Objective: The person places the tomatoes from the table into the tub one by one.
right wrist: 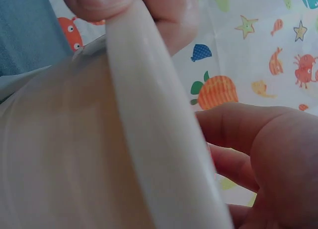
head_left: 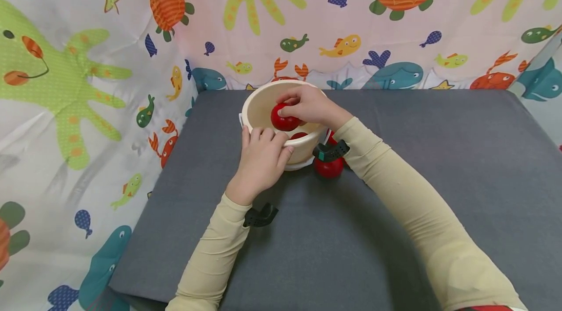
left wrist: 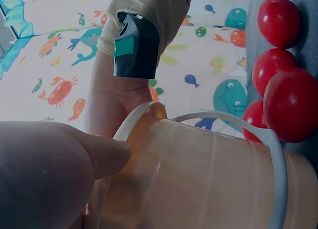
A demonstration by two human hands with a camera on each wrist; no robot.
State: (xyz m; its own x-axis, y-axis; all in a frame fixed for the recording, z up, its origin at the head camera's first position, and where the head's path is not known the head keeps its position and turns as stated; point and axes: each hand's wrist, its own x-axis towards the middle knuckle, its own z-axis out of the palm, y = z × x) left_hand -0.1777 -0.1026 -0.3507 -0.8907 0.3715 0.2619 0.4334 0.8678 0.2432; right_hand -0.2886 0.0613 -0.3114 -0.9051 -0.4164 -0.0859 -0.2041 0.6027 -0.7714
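A cream bucket (head_left: 303,155) with a white handle stands on the grey table. My left hand (head_left: 262,162) grips its near rim, fingers hooked over the edge and thumb outside; the thumb also shows against the wall in the left wrist view. Over the bucket's mouth, my right hand (head_left: 312,105) holds a shiny red ball (head_left: 283,118) between thumb and fingers. Another red ball (head_left: 299,135) lies inside, partly hidden by the rim. In the right wrist view the bucket rim (right wrist: 159,119) covers most of what the right hand holds.
Several red balls (left wrist: 290,105) rest on the table beside the bucket, on its right and partly behind my right wrist in the head view. The grey table (head_left: 439,155) meets a curtain (head_left: 272,47) printed with sea animals at the back and left.
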